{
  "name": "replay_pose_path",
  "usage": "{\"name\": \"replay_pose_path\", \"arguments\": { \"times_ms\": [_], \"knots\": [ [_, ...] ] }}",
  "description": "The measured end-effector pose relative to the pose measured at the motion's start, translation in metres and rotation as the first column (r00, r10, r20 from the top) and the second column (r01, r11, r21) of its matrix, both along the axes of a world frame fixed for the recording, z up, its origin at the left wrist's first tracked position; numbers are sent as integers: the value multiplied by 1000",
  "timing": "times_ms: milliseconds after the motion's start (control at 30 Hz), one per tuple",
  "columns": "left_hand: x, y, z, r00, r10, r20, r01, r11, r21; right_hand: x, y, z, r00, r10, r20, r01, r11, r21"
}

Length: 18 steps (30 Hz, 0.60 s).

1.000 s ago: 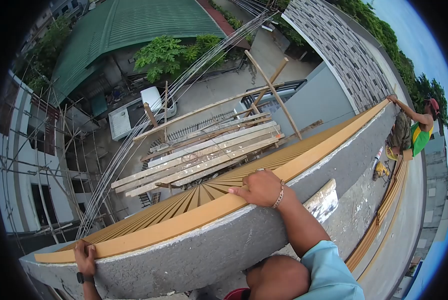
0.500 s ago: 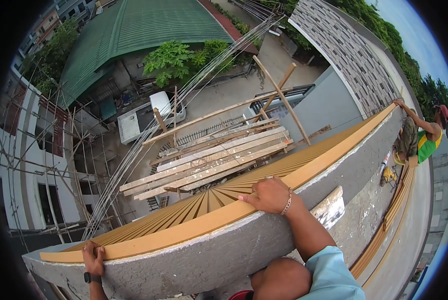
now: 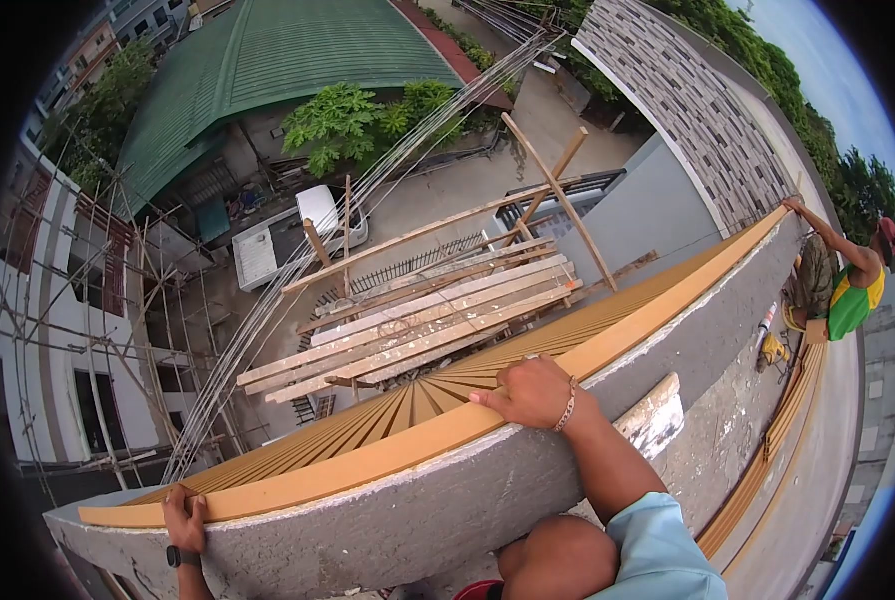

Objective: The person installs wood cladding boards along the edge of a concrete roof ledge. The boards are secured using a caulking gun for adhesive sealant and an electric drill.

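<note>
A long tan trim board (image 3: 358,468) runs along the top edge of a grey concrete parapet (image 3: 368,530), above a row of tan slats (image 3: 418,400) on the outer side. My left hand (image 3: 184,518) grips the board near its left end, fingers curled over the edge. Farther right, around the middle, my right hand (image 3: 530,393) is closed over the same board with its thumb along the top face. The undersides of my fingers are hidden. At the far right end, a co-worker (image 3: 850,285) in a red cap has a hand on the board.
Behind the parapet lie a white-stained board (image 3: 656,415), a yellow power tool (image 3: 774,350), a caulking tube (image 3: 768,322) and long tan strips (image 3: 768,455). Outside and lower down are scaffold planks (image 3: 418,325), overhead cables (image 3: 298,265) and a white truck (image 3: 318,210).
</note>
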<state>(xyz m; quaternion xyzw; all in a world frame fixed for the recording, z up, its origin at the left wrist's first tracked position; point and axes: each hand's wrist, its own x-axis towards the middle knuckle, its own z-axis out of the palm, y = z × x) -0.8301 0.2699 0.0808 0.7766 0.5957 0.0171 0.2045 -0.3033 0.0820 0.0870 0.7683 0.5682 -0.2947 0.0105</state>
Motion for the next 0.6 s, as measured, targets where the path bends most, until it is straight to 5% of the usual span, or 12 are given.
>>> {"name": "replay_pose_path", "arguments": {
  "times_ms": [600],
  "knots": [
    [2, -1, 2, 999, 23, 25, -23, 1000, -11, 1, -2, -3, 999, 27, 21, -27, 999, 36]
  ]
}}
